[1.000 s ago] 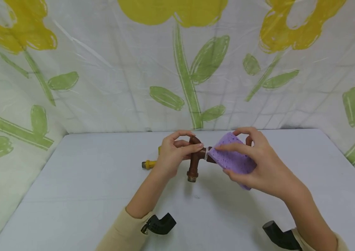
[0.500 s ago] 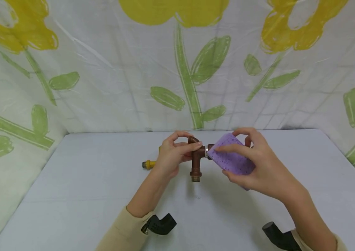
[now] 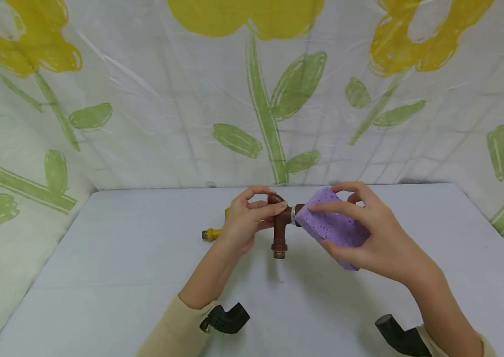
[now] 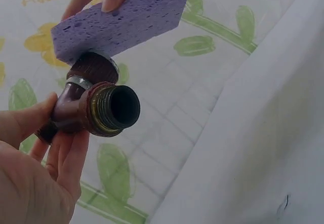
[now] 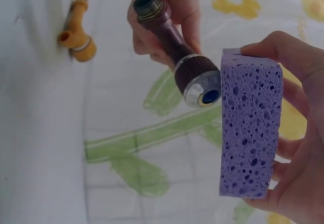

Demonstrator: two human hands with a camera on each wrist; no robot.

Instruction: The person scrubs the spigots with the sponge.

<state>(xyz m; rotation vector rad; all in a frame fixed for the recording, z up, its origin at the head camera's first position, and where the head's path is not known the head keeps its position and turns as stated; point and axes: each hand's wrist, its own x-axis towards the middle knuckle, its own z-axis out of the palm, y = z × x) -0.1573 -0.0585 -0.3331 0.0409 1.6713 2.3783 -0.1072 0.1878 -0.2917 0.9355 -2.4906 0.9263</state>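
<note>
In the head view my left hand (image 3: 246, 218) pinches a brown tap (image 3: 280, 230) between thumb and fingers, above the table. Its threaded end points down, and a ribbed knob (image 5: 196, 73) with a shiny cap sticks out to the right. A purple sponge (image 3: 334, 223) with dark pores is gripped by my right hand (image 3: 376, 233), thumb below and fingers along the upper edges. The sponge's edge lies against the knob in the left wrist view. The left fingers hide part of the tap's upper end.
On the table (image 3: 113, 258), behind the left hand, lies a yellow tap (image 3: 210, 234), partly hidden. A whitish sheet painted with flowers (image 3: 260, 99) stands behind the table. Both wrists carry black camera mounts (image 3: 231, 318).
The tap's threaded end has swung slightly right and now hangs almost straight down. My right hand has shifted a little right, tilting the sponge. The left hand is nearly still.
</note>
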